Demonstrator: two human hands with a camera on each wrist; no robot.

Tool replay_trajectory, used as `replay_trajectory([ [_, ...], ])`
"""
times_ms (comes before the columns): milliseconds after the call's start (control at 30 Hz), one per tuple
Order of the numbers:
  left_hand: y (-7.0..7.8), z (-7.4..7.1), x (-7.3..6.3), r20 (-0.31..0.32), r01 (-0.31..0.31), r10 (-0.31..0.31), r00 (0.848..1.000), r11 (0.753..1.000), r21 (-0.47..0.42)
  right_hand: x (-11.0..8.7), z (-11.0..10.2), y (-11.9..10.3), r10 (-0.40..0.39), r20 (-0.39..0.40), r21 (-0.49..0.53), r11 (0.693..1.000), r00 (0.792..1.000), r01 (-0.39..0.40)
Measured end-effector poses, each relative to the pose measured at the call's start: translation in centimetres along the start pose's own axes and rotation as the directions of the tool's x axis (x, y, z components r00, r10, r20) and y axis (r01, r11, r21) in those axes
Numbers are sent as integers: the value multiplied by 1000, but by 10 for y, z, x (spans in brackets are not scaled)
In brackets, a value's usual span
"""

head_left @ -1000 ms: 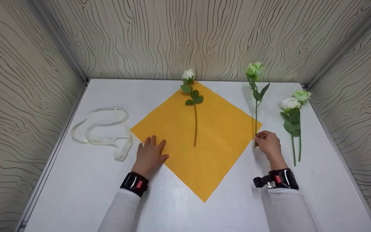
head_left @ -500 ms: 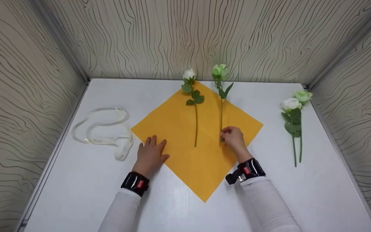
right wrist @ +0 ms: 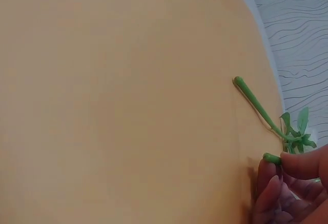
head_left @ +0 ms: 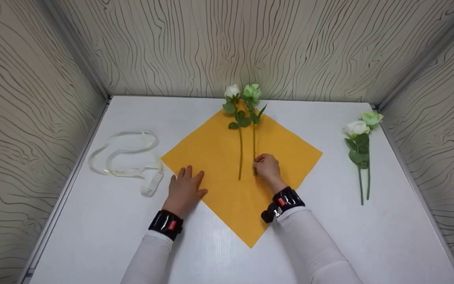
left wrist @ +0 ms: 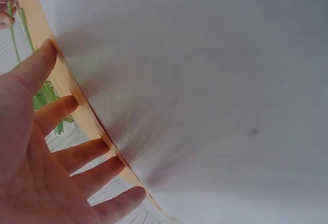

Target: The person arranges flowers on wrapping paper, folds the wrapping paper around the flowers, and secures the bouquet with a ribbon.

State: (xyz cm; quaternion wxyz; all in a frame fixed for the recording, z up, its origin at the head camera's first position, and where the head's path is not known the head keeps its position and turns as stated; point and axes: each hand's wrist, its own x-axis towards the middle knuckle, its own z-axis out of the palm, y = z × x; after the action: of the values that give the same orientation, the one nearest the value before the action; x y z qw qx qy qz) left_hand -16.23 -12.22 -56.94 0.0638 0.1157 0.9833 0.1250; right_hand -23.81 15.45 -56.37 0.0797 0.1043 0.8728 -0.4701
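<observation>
My right hand (head_left: 267, 169) pinches the lower stem of a pale green rose (head_left: 252, 93) over the yellow wrapping sheet (head_left: 219, 157). In the right wrist view the cut stem end (right wrist: 271, 158) pokes out between thumb and fingers. Just left of it a white rose (head_left: 232, 91) lies on the sheet, its stem (right wrist: 256, 105) pointing toward me. The two stems run nearly side by side. My left hand (head_left: 185, 189) rests with spread fingers on the sheet's lower left edge; the left wrist view shows its fingertips (left wrist: 105, 146) along that edge.
A loosely looped white ribbon (head_left: 122, 172) with printed lettering lies at the left of the white table (head_left: 105, 236). On the right lie another white rose (head_left: 356, 128) and another pale green rose (head_left: 371, 117), stems together. Patterned walls (head_left: 227, 43) enclose the table's back and sides.
My right hand has carried the green rose leftward from the sheet's right corner to beside the white rose. The left hand has stayed in place on the sheet.
</observation>
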Motion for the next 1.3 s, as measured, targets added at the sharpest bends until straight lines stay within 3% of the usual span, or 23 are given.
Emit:
replay_trajectory([
  [233, 0, 0, 0, -2, 3, -3, 1000, 1000, 21, 3, 8, -3, -100, -6, -199, 975, 995, 97],
  [333, 0, -1, 0, 9, 6, -6, 1000, 1000, 29, 5, 11, -4, -125, 12, -231, 965, 992, 125],
  [633, 0, 1, 1, 7, 1, -1, 1000, 1000, 15, 3, 20, -6, -148, 25, -225, 963, 989, 150],
  [1033, 0, 1, 0, -18, -7, 7, 1000, 1000, 13, -2, 23, -3, -234, 10, -275, 934, 972, 228],
  [1200, 0, 1, 0, -2, 4, -4, 1000, 1000, 16, -1, 14, 2, -238, 31, -236, 942, 971, 239],
  [1300, 0, 1, 1, 11, 12, -12, 1000, 1000, 11, -2, -1, 8, -228, 2, -278, 935, 974, 219],
])
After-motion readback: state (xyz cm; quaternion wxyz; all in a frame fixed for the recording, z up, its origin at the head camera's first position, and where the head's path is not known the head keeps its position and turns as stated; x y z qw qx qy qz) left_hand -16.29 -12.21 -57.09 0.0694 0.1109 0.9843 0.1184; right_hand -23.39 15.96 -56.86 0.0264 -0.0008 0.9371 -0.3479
